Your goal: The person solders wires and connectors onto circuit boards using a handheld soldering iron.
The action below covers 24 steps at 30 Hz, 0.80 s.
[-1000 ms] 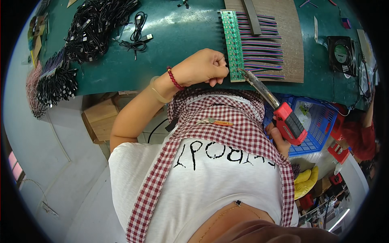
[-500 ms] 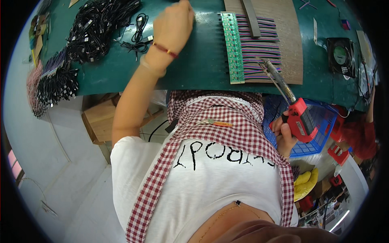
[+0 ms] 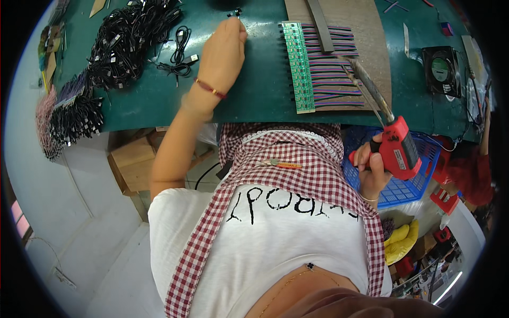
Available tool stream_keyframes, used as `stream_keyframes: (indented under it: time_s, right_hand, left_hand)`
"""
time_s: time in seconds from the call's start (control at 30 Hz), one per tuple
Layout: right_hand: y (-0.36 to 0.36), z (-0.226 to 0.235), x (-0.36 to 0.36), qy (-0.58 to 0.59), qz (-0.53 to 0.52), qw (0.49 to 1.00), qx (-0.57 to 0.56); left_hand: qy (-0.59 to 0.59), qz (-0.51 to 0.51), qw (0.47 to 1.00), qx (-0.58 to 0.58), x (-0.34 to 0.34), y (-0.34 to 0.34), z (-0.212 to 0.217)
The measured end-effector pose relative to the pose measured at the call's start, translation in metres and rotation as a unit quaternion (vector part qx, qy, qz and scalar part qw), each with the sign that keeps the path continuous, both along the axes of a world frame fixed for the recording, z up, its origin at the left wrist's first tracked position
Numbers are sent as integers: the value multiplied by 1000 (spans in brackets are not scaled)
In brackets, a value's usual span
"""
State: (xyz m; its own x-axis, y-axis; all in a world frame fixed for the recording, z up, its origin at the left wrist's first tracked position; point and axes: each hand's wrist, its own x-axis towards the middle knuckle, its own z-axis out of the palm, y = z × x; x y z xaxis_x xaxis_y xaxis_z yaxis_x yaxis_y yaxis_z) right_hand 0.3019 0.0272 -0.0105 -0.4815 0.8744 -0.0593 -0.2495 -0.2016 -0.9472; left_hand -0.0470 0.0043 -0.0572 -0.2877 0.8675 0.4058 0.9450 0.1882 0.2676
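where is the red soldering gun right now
In the head view the red soldering gun is on the right, gripped in the person's right hand above the blue basket, its metal tip reaching onto the striped ribbon wires at the table's near edge.

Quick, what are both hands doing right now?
Left hand: closed, pinching a small black part on the green table.
Right hand: closed on the red soldering gun.

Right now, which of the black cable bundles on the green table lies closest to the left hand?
The small loose coil of black cable, just left of the left hand. It lies alone on the green table, while the big heap and the edge bundles sit further left.
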Motion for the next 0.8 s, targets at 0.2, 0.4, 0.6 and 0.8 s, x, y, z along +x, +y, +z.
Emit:
stream_keyframes:
  time_s: [0.2, 0.4, 0.6, 0.8]
  right_hand:
    - [-1, 21, -56, -64, 40, 997, 30]
    - [1, 21, -70, -55, 163, 983, 68]
    - [0, 16, -66, -111, 165, 971, 131]
    - [-2, 15, -64, -179, 175, 955, 157]
  left_hand:
    - [-750, -96, 641, -134, 88, -30, 74]
    - [-796, -108, 582, -125, 115, -45, 68]
    - [-780, -107, 599, -146, 119, -49, 63]
    - [-597, -148, 774, -149, 117, -57, 71]
